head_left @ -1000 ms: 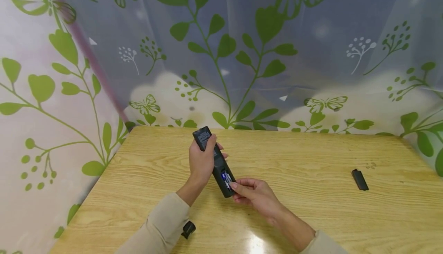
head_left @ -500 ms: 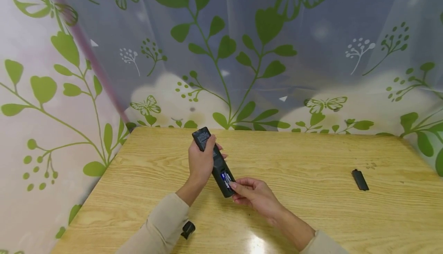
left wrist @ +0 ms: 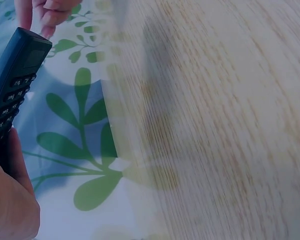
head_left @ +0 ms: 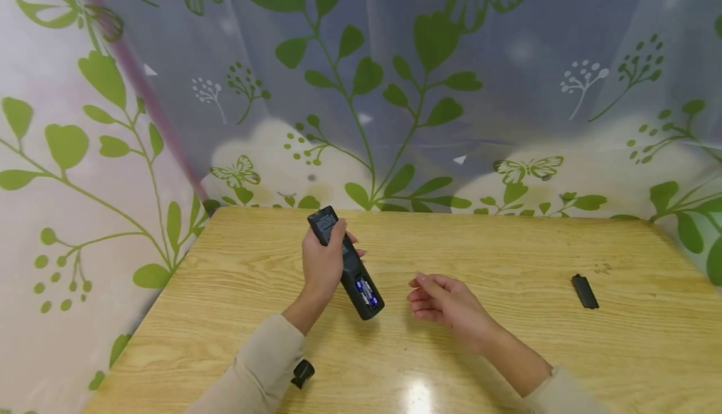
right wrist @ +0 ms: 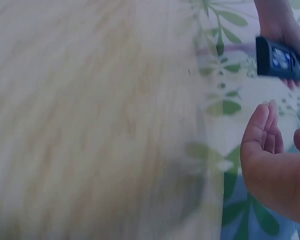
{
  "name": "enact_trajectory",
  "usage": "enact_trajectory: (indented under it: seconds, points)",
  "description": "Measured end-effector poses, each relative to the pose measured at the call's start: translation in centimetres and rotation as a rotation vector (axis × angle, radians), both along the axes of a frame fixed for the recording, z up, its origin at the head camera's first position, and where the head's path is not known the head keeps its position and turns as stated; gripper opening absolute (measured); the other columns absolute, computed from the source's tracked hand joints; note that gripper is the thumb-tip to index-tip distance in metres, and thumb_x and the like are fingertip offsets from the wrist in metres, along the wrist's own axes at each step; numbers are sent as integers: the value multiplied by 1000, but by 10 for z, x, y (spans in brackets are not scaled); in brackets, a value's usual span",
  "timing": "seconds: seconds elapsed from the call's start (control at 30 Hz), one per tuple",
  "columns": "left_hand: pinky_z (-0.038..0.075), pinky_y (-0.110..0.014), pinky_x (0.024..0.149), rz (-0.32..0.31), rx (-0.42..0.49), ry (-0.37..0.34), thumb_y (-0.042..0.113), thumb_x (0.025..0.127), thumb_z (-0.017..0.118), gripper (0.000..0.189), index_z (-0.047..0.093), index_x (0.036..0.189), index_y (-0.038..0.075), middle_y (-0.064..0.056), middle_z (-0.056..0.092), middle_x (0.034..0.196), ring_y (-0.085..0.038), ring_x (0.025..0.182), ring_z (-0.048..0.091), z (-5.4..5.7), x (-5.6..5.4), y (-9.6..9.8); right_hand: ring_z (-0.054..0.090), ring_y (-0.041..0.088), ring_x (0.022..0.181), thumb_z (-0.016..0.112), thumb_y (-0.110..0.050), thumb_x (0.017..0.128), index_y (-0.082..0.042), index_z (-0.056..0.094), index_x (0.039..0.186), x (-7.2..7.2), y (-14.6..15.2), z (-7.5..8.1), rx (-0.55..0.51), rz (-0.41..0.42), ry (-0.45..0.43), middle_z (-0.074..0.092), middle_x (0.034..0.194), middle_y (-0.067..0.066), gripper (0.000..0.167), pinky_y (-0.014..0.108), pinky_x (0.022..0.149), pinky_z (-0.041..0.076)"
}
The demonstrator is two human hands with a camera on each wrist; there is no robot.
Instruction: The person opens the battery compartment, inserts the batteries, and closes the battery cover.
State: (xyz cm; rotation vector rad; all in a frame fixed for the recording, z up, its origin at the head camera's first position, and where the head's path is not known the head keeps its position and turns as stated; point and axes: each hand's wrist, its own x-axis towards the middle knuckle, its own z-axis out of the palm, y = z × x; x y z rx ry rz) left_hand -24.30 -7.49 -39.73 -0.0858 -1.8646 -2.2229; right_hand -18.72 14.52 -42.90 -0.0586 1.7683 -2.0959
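Observation:
My left hand [head_left: 323, 260] grips a black remote control [head_left: 352, 276] around its upper half, back side up, thumb across the label. In its uncovered battery compartment lie batteries [head_left: 366, 293] with blue and silver wrapping. The left wrist view shows the button side of the remote control [left wrist: 15, 95]. To the right of the remote, apart from it, my right hand [head_left: 448, 304] hangs over the table with loosely bent fingers and holds nothing. A black battery cover [head_left: 585, 291] lies on the table farther right.
A small black object [head_left: 303, 373] sits on the wooden table [head_left: 507, 351] beside the left sleeve. Patterned curtains with green leaves [head_left: 366, 76] hang behind the table and along its left side.
My right hand has let go of the remote's lower end and moved off to the right, uncovering the batteries. The left hand still holds the remote, shifted slightly left.

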Motion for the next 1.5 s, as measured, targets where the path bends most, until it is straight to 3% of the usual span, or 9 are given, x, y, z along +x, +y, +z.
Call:
enact_trajectory:
  seconds: [0.33, 0.6, 0.77, 1.07, 1.33, 1.43, 1.5]
  points:
    - [60, -41, 61, 12, -14, -7, 23, 99, 55, 24, 51, 108, 1, -20, 61, 81, -31, 59, 67, -2, 0, -2, 64, 17, 89, 50, -35, 100, 5, 48, 121, -11, 50, 13, 65, -69, 40, 61, 99, 9, 45, 29, 82, 56]
    - [60, -41, 62, 13, -32, 7, 25, 99, 55, 25, 51, 107, 2, -17, 61, 81, -32, 61, 67, -6, 0, -4, 64, 17, 92, 49, -35, 101, 3, 49, 127, -14, 91, 19, 218, -172, 214, 62, 106, 8, 46, 32, 83, 56]
    - [60, -41, 62, 5, -33, 13, 25, 98, 56, 25, 52, 107, 2, -17, 61, 80, -33, 61, 67, -7, -1, -3, 64, 13, 93, 50, -34, 100, -5, 51, 127, -15, 122, 18, 186, -194, 231, 63, 107, 0, 40, 30, 83, 55]
    - [60, -41, 62, 4, -33, 9, 24, 99, 55, 25, 52, 107, 1, -18, 61, 81, -33, 61, 67, -6, 0, -2, 67, 11, 86, 54, -23, 99, -19, 63, 113, -15, 173, 14, 134, -298, 291, 69, 99, -4, 17, 25, 73, 57]
    - [60, -41, 62, -9, -29, -8, 25, 99, 55, 27, 50, 108, 1, -19, 60, 83, -30, 61, 67, -3, 3, -3, 67, 7, 84, 55, -17, 98, -20, 64, 110, -11, 209, 12, 137, -379, 346, 69, 96, -7, 16, 21, 69, 57]
    - [60, -42, 62, -8, -30, 0, 27, 98, 56, 26, 51, 107, 3, -16, 60, 82, -27, 59, 67, -8, 1, -3, 66, 3, 82, 56, -17, 98, -23, 64, 108, -10, 219, 10, 227, -425, 369, 68, 95, -12, 15, 18, 67, 56]
    - [60, -42, 62, -8, -31, 0, 27, 98, 56, 26, 51, 106, 3, -17, 60, 82, -27, 59, 67, -9, 1, -3, 64, -2, 81, 56, -19, 98, -26, 62, 108, -10, 224, 9, 347, -445, 387, 66, 94, -18, 14, 16, 66, 55]
